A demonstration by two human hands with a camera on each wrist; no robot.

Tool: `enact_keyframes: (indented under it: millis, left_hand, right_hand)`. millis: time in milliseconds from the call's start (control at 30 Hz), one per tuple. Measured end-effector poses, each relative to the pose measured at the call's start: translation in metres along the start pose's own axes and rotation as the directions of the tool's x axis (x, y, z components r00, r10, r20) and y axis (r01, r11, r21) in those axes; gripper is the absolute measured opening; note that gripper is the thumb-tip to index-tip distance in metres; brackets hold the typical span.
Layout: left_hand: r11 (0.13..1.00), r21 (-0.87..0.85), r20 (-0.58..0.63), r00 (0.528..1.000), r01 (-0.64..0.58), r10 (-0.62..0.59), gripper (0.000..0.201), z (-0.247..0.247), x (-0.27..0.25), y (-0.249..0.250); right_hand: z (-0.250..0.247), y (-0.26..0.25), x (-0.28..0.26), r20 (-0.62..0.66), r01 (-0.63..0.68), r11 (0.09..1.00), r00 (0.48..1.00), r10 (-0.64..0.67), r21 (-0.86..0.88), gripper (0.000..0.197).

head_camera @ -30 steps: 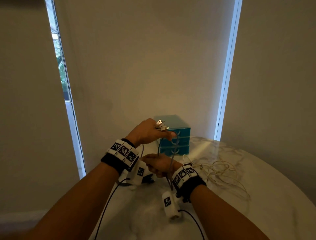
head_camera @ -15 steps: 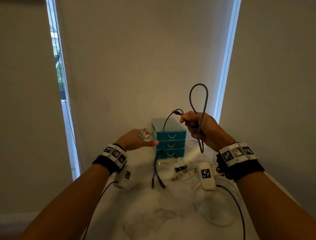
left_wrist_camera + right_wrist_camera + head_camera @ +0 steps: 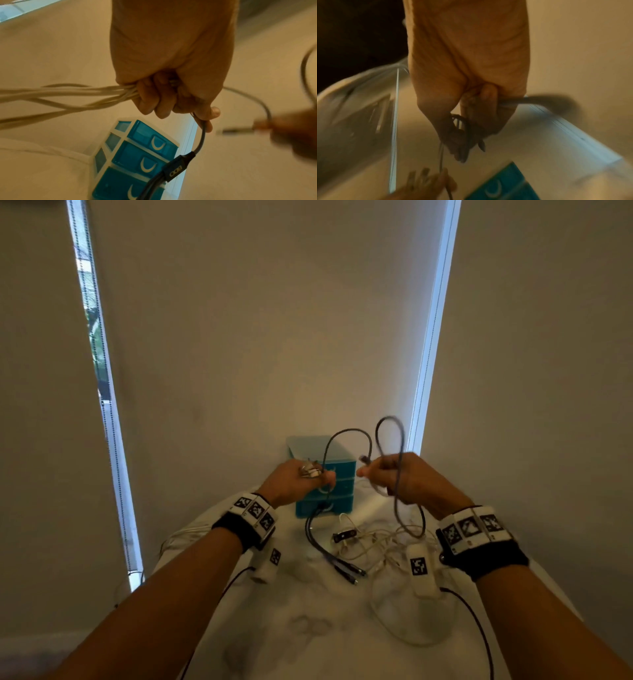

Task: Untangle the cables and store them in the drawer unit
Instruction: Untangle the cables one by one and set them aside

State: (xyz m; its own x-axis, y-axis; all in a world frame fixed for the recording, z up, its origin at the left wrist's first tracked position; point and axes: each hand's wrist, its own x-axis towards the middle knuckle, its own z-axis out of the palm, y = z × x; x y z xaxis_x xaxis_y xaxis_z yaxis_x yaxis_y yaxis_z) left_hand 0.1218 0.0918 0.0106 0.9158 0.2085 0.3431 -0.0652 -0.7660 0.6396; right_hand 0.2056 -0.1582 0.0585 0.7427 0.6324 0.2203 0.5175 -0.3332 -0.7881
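My left hand [image 3: 308,477] grips a bundle of white cables [image 3: 68,93] with their plugs sticking out of the fist. Its thumb and a finger also pinch a dark grey cable [image 3: 202,136]. That dark cable [image 3: 349,433] arches over to my right hand [image 3: 383,477], which grips it in loops; one loop stands above the fist, another hangs below. Lower down, the dark cable passes a black splitter block [image 3: 176,167], and its ends [image 3: 346,570] lie on the table. The blue drawer unit [image 3: 325,501] stands just behind both hands, its three drawers closed.
More white cables [image 3: 376,539] lie tangled on the white marble table [image 3: 308,628] in front of the drawer unit, with a small black-and-white plug [image 3: 344,535] among them. Drawn blinds close off the space right behind the table.
My hands have come closer together in front of the drawer unit. The left hand has risen and now pinches the dark cable, which arches between both hands.
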Motion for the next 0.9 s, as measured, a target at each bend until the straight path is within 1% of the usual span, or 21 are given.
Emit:
enact_keyframes:
  millis: [67, 133, 200, 233, 300, 333, 433, 467, 500, 533, 567, 600, 633, 667, 700, 733, 767, 800, 833, 867, 900]
  left_hand:
    - [0.997, -0.073, -0.015, 1.000, -0.005, 0.004, 0.041, -0.007, -0.002, -0.001]
    - [0.989, -0.146, -0.017, 1.000, -0.009, 0.007, 0.037, -0.009, -0.003, 0.004]
    - [0.985, -0.168, -0.005, 1.000, -0.029, 0.028, 0.034, -0.007, -0.003, 0.008]
    - [0.983, -0.180, 0.006, 0.999, -0.036, 0.038, 0.033, -0.006, -0.003, 0.009]
    - [0.975, -0.221, 0.026, 0.999, -0.026, 0.033, 0.032, -0.004, -0.003, 0.008]
    - [0.973, -0.229, 0.022, 0.999, -0.020, 0.026, 0.032, -0.005, -0.004, 0.009]
    - [0.966, -0.257, -0.034, 0.999, -0.009, 0.000, 0.033, -0.016, -0.011, 0.010]
    - [0.957, -0.288, -0.078, 0.997, -0.014, -0.009, 0.036, -0.022, -0.015, 0.011]
    - [0.949, -0.314, -0.152, 0.988, -0.030, -0.019, 0.040, -0.030, -0.017, 0.010]
    - [0.936, -0.347, -0.259, 0.965, -0.052, -0.042, 0.043, -0.039, -0.019, 0.010]
    - [0.916, -0.394, -0.385, 0.918, -0.072, -0.093, 0.046, -0.049, -0.020, 0.009]
    - [0.882, -0.463, -0.494, 0.852, -0.091, -0.172, 0.046, -0.060, -0.023, 0.009]
    - [0.833, -0.539, -0.565, 0.786, -0.121, -0.251, 0.043, -0.072, -0.027, 0.010]
    - [0.786, -0.598, -0.606, 0.732, -0.159, -0.313, 0.037, -0.083, -0.032, 0.012]
    - [0.754, -0.627, -0.632, 0.693, -0.196, -0.347, 0.031, -0.093, -0.037, 0.013]
    - [0.736, -0.640, -0.649, 0.668, -0.222, -0.364, 0.026, -0.103, -0.042, 0.016]
    - [0.726, -0.644, -0.661, 0.654, -0.241, -0.369, 0.025, -0.112, -0.048, 0.020]
    - [0.722, -0.643, -0.667, 0.651, -0.256, -0.363, 0.027, -0.120, -0.054, 0.023]
    - [0.719, -0.644, -0.660, 0.665, -0.262, -0.349, 0.028, -0.125, -0.057, 0.024]
    - [0.724, -0.638, -0.652, 0.684, -0.262, -0.327, 0.027, -0.131, -0.061, 0.026]
    - [0.733, -0.628, -0.641, 0.707, -0.261, -0.298, 0.023, -0.135, -0.064, 0.027]
  right_hand:
    - [0.021, 0.022, -0.003, 0.055, -0.019, 0.993, 0.998, 0.025, -0.116, 0.024]
    - [0.047, 0.034, -0.004, 0.104, 0.002, 0.991, 0.995, 0.012, -0.133, 0.026]
    - [0.073, 0.036, -0.004, 0.139, 0.045, 0.998, 0.989, -0.040, -0.032, 0.027]
    - [0.086, 0.033, -0.005, 0.138, 0.080, 0.995, 0.987, -0.087, 0.056, 0.021]
    - [0.105, 0.028, -0.005, 0.073, 0.148, 0.965, 0.983, -0.167, 0.216, 0.005]
    - [0.111, 0.028, -0.003, 0.032, 0.163, 0.953, 0.984, -0.177, 0.256, 0.007]
    - [0.107, 0.034, 0.006, -0.011, 0.095, 0.963, 0.995, -0.096, 0.253, 0.026]
    - [0.098, 0.037, 0.011, -0.063, 0.058, 0.953, 0.997, -0.041, 0.296, 0.029]
    - [0.086, 0.039, 0.015, -0.169, 0.044, 0.925, 0.985, 0.022, 0.378, 0.028]
    - [0.069, 0.043, 0.019, -0.326, 0.085, 0.882, 0.942, 0.080, 0.463, 0.025]
    - [0.052, 0.045, 0.021, -0.504, 0.176, 0.835, 0.853, 0.134, 0.521, 0.023]
    - [0.035, 0.047, 0.022, -0.656, 0.284, 0.784, 0.728, 0.199, 0.553, 0.021]
    - [0.019, 0.048, 0.020, -0.755, 0.390, 0.723, 0.597, 0.273, 0.570, 0.020]
    - [0.005, 0.048, 0.016, -0.799, 0.480, 0.657, 0.491, 0.347, 0.581, 0.018]
    - [-0.007, 0.046, 0.012, -0.811, 0.561, 0.586, 0.410, 0.416, 0.584, 0.016]
    - [-0.018, 0.039, 0.006, -0.804, 0.631, 0.513, 0.353, 0.478, 0.582, 0.013]
    - [-0.024, 0.031, 0.005, -0.786, 0.688, 0.441, 0.319, 0.529, 0.577, 0.011]
    - [-0.022, 0.018, 0.009, -0.771, 0.734, 0.381, 0.300, 0.561, 0.563, 0.009]
    - [-0.014, 0.004, 0.017, -0.772, 0.762, 0.353, 0.287, 0.567, 0.543, 0.009]
    - [0.009, -0.012, 0.035, -0.776, 0.748, 0.364, 0.305, 0.553, 0.554, 0.011]
    - [0.036, -0.031, 0.053, -0.789, 0.709, 0.405, 0.354, 0.503, 0.577, 0.011]
